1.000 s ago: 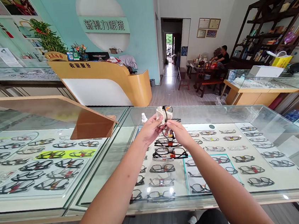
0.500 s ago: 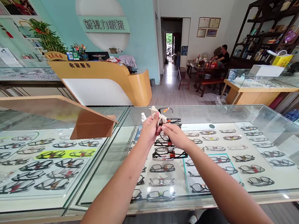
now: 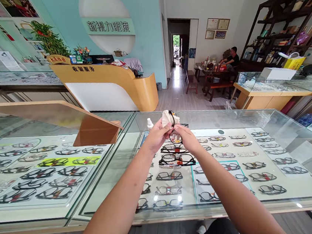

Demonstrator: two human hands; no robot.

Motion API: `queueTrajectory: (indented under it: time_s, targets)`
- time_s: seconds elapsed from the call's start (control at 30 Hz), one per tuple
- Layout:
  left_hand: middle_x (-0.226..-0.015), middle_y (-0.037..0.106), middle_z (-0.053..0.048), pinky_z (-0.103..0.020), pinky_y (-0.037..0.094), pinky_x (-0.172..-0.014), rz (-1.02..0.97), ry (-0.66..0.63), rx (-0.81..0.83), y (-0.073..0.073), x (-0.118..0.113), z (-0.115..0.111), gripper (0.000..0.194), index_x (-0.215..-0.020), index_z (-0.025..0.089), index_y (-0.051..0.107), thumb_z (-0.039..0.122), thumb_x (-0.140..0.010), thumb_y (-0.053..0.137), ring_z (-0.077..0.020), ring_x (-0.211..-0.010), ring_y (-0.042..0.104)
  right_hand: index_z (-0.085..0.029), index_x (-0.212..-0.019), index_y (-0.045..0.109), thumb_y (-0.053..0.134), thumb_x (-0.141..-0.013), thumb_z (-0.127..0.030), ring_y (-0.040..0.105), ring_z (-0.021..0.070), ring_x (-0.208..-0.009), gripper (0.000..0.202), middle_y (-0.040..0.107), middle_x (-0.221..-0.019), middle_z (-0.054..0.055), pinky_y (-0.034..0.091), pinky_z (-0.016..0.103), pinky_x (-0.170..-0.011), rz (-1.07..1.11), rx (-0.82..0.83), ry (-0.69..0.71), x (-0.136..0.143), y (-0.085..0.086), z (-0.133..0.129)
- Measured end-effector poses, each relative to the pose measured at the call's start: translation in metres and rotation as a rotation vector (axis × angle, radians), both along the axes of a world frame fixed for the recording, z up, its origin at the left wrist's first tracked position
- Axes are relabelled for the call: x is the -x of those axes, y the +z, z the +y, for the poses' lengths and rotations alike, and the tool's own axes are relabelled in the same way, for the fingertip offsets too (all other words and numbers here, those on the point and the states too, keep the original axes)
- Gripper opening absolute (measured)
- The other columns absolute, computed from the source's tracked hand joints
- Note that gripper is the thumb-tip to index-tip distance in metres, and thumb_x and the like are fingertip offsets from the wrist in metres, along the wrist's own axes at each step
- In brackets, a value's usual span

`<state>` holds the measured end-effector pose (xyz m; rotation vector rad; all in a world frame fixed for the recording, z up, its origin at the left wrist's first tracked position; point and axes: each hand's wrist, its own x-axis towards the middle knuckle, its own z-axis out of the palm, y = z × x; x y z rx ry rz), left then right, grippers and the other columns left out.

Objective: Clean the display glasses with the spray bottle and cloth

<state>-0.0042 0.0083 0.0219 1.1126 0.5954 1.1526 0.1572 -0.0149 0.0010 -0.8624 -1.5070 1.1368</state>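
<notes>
My left hand [image 3: 158, 134] is closed on a cream cloth [image 3: 166, 119], which is folded against a pair of dark-framed glasses [image 3: 175, 138]. My right hand [image 3: 186, 137] pinches the same glasses from the other side. One round lens hangs below my fingers, and the other part of the frame shows beside the cloth. Both hands are above the glass counter. Just under them, black glasses [image 3: 177, 160] lie on the counter glass, with another dark pair [image 3: 174, 148] behind. A small white bottle [image 3: 149, 123] stands beyond my left hand.
The glass display case [image 3: 99, 212] holds rows of eyeglasses. A tilted wooden-framed mirror or board [image 3: 97, 128] stands on the left counter. Behind are a yellow-and-white cashier desk [image 3: 145, 92] and a person [image 3: 232, 58] seated at a dark table. A white box [image 3: 278, 73] sits on the right counter.
The glasses have turned in my hands, so a round lens now hangs below my fingers. The cloth has shifted slightly to the right, and my right hand has moved a little to the right.
</notes>
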Motion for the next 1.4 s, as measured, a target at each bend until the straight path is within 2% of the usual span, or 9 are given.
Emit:
queueTrajectory:
  time_s: [0.1, 0.23, 0.33, 0.47, 0.67, 0.9, 1.17, 1.27, 1.4]
  targets:
    - [-0.058, 0.054, 0.006, -0.021, 0.033, -0.047, 0.02, 0.045, 0.0, -0.004, -0.002, 0.001, 0.061, -0.102, 0.017, 0.074, 0.058, -0.07, 0.105, -0.0075, -0.05, 0.042, -0.025, -0.089, 0.074, 0.052, -0.106, -0.058, 0.062, 0.0229, -0.084, 0.043, 0.075, -0.089, 0.004, 0.052, 0.037, -0.087, -0.05, -0.046, 0.016, 0.002, -0.002, -0.002]
    - [-0.046, 0.048, 0.006, -0.022, 0.023, -0.04, 0.075, 0.168, 0.014, -0.011, -0.005, 0.006, 0.07, -0.087, 0.017, 0.071, 0.083, -0.073, 0.091, -0.0066, -0.039, 0.033, -0.026, -0.094, 0.076, 0.047, -0.111, -0.051, 0.062, 0.0223, -0.09, 0.042, 0.076, -0.097, 0.003, 0.049, 0.036, -0.093, -0.202, -0.123, 0.021, 0.006, -0.005, -0.008]
    - [-0.044, 0.049, 0.003, -0.024, 0.024, -0.036, 0.095, 0.175, 0.027, -0.01, -0.006, 0.007, 0.076, -0.079, 0.018, 0.069, 0.092, -0.07, 0.085, -0.0089, -0.037, 0.038, -0.026, -0.094, 0.076, 0.045, -0.112, -0.048, 0.063, 0.0221, -0.094, 0.042, 0.076, -0.098, 0.003, 0.047, 0.035, -0.094, -0.249, -0.128, 0.019, 0.006, -0.004, -0.01]
    - [-0.048, 0.051, 0.003, -0.026, 0.035, -0.036, 0.019, 0.096, -0.003, -0.002, -0.005, 0.004, 0.071, -0.079, 0.019, 0.065, 0.084, -0.07, 0.091, -0.0129, -0.041, 0.048, -0.025, -0.091, 0.074, 0.045, -0.111, -0.049, 0.062, 0.0223, -0.093, 0.042, 0.075, -0.091, 0.004, 0.048, 0.036, -0.094, -0.165, -0.099, 0.028, 0.003, 0.003, -0.011]
    - [-0.052, 0.055, 0.007, -0.021, 0.034, -0.04, -0.011, 0.083, -0.019, -0.001, -0.007, -0.001, 0.063, -0.096, 0.019, 0.067, 0.06, -0.068, 0.106, -0.0088, -0.043, 0.044, -0.025, -0.085, 0.068, 0.048, -0.108, -0.053, 0.064, 0.0229, -0.09, 0.041, 0.072, -0.086, 0.004, 0.051, 0.037, -0.092, -0.064, -0.099, 0.046, 0.002, 0.007, -0.009]
    - [-0.042, 0.049, 0.001, -0.027, 0.028, -0.035, 0.065, 0.104, -0.005, -0.009, -0.005, 0.007, 0.074, -0.071, 0.02, 0.063, 0.092, -0.076, 0.08, -0.0122, -0.035, 0.042, -0.026, -0.087, 0.07, 0.042, -0.111, -0.042, 0.061, 0.0215, -0.09, 0.04, 0.072, -0.093, 0.003, 0.045, 0.036, -0.092, -0.311, -0.121, -0.005, 0.006, 0.002, -0.016]
    - [-0.057, 0.057, 0.004, -0.024, 0.047, -0.052, -0.047, -0.024, 0.023, -0.004, -0.004, 0.003, 0.061, -0.086, 0.02, 0.061, 0.068, -0.078, 0.096, -0.0102, -0.048, 0.051, -0.025, -0.088, 0.069, 0.047, -0.107, -0.054, 0.061, 0.0219, -0.089, 0.041, 0.072, -0.087, 0.004, 0.049, 0.036, -0.092, -0.041, -0.085, 0.035, -0.001, 0.006, -0.006]
    - [-0.054, 0.055, 0.007, -0.023, 0.043, -0.049, -0.006, -0.008, -0.005, -0.006, -0.005, 0.002, 0.061, -0.095, 0.019, 0.065, 0.064, -0.075, 0.1, -0.0092, -0.046, 0.048, -0.025, -0.085, 0.069, 0.049, -0.107, -0.055, 0.062, 0.0218, -0.089, 0.042, 0.072, -0.088, 0.004, 0.049, 0.036, -0.092, -0.064, -0.088, 0.046, 0.0, 0.005, -0.005]
    - [-0.047, 0.052, 0.006, -0.023, 0.03, -0.039, 0.044, 0.088, 0.002, -0.01, -0.006, 0.006, 0.067, -0.087, 0.02, 0.064, 0.078, -0.073, 0.094, -0.0095, -0.039, 0.041, -0.026, -0.088, 0.071, 0.047, -0.11, -0.05, 0.062, 0.0217, -0.091, 0.04, 0.074, -0.093, 0.003, 0.048, 0.037, -0.095, -0.144, -0.11, 0.03, 0.006, 0.0, -0.01]
